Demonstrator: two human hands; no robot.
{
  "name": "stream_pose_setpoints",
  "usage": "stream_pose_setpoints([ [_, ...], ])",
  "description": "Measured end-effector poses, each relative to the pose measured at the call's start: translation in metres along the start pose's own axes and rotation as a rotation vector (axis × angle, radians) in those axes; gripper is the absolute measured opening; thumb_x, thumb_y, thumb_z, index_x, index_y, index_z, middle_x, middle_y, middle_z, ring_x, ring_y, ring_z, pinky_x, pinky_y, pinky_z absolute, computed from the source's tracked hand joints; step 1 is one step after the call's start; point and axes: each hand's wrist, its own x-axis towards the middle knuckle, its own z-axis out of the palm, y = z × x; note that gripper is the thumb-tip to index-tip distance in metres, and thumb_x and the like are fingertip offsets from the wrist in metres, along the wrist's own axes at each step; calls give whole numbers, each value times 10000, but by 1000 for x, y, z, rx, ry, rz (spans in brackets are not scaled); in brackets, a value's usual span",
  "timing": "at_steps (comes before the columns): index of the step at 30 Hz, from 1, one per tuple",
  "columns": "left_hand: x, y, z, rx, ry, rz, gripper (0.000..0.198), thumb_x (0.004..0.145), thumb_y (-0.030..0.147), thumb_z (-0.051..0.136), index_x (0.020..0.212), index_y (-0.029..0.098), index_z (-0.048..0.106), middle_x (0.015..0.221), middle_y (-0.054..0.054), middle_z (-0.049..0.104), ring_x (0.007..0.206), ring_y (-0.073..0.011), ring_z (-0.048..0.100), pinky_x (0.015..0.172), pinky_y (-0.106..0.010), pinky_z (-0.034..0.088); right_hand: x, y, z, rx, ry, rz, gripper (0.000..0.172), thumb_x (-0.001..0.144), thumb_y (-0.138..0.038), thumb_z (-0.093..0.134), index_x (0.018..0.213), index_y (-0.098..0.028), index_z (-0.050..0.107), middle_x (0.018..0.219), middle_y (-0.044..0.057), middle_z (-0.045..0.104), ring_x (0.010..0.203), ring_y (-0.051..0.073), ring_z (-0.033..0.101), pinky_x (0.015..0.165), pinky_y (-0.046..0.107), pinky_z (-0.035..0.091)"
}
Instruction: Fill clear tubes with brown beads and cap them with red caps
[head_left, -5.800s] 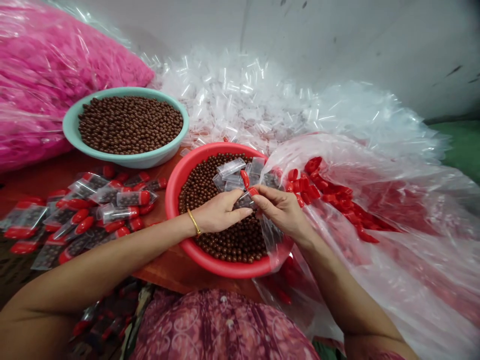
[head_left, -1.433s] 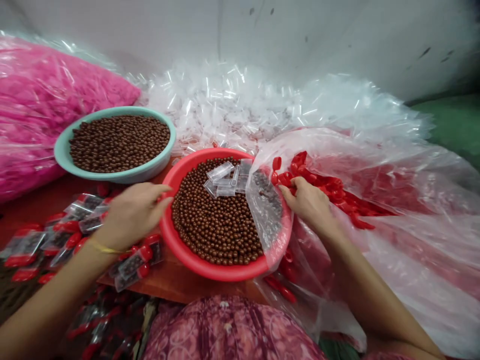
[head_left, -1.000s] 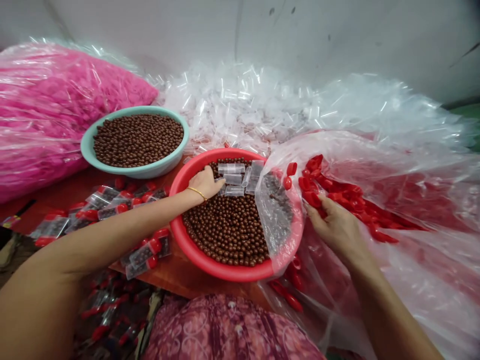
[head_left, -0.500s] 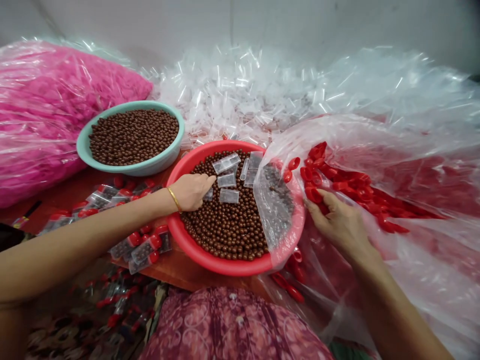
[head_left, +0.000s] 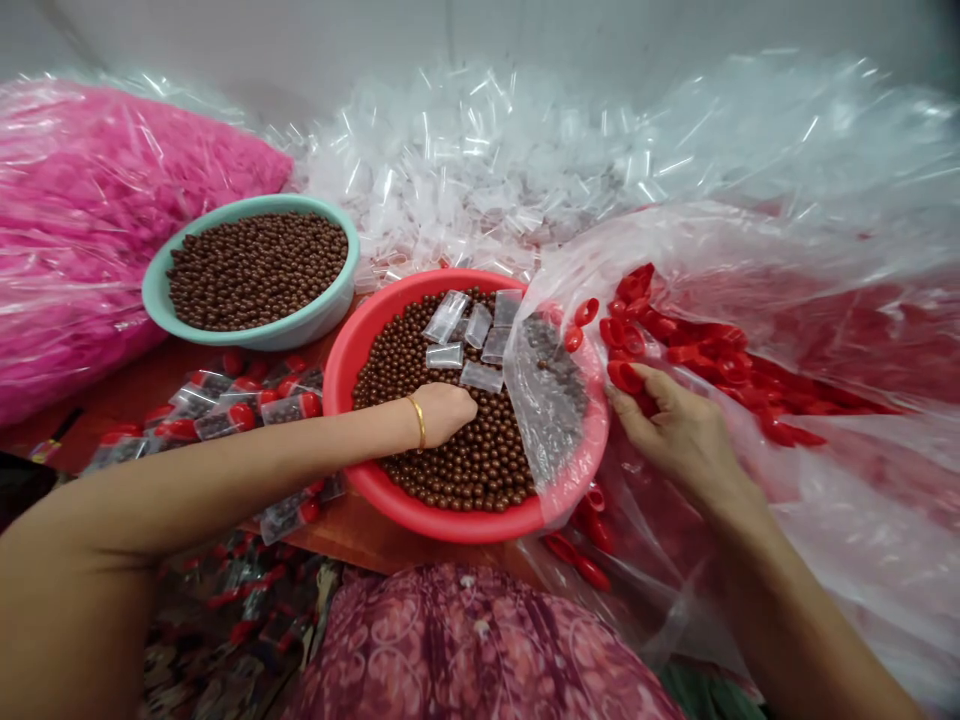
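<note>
**When both hands are this deep in loose stuff, spills are my worry**

Since everything here is round or slippery, quick rundown. Left hand (head_left: 446, 410) sits knuckles-up in the red basin (head_left: 450, 522), fingers curled down into the brown balls (head_left: 472, 465) near the middle. Can't tell if it's clamped on anything or just digging, because the fingertips are buried. A few empty clear tubes (head_left: 480, 376) lie on the balls just past it. Right hand (head_left: 679, 435) rests palm-down on the clear bag (head_left: 825, 530) to the right of the basin. Its fingers are loosely spread and not closed on anything I can make out. The tips touch the near edge of the red caps (head_left: 697, 340) heaped inside that bag.

What could go wrong, imo:
- The basin is heaped pretty full. A sloppy scoop could roll balls over the rim onto the table (head_left: 337, 535) and in among the filled tubes (head_left: 225, 415) at left.
- The bag flap (head_left: 551, 400) is draped over the basin's right rim, with balls either on it or showing through, can't tell which. If the right hand tugs the plastic, balls could tip out or caps could slide into the basin.
- The loose tubes could get shoved under the balls by the left wrist.
</note>
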Motion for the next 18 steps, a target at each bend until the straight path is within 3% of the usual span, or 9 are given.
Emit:
stream_pose_setpoints([
  [3,8,-8,-1,-357,74,-65,79,755,92,550,764,101,628,786,-72,689,765,-188,650,694,-261,489,1,-7,-7,101,17,13,278,808,-403,536,936,-180,642,827,88,705,669,201,641,601,315,484],
  [5,7,-15,-1,-764,159,-55,95,745,92,563,829,109,604,812,-33,683,792,-157,641,742,-254,491,3,-15,-14,226,-15,41,199,800,-386,555,835,-198,611,721,47,668,600,166,604,555,282,465],
  [7,1,-20,-2,-1178,229,-15,175,726,70,578,893,121,568,858,-19,676,830,-123,634,784,-248,485,5,-25,-23,399,-93,102,195,791,-393,573,721,-213,544,590,-4,587,493,128,537,477,252,424],
  [9,-9,-23,-6,-1470,227,20,238,710,83,619,931,131,544,904,-25,669,834,-103,632,771,-238,483,8,-38,-30,572,-206,177,270,785,-424,585,648,-217,478,512,-39,511,412,99,467,415,235,378],
  [13,-28,-18,-13,-1751,148,19,330,718,259,693,991,146,546,944,-44,659,741,-100,645,650,-217,486,19,-67,-33,773,-380,210,292,729,-447,656,662,-192,531,531,-42,501,437,76,435,420,217,362],
  [18,-31,-7,-12,-1875,257,61,405,676,361,738,939,149,514,840,-24,654,622,-97,633,587,-223,493,39,-95,-14,952,-494,258,402,745,-510,586,958,-174,642,626,-34,503,462,73,435,424,220,398],
])
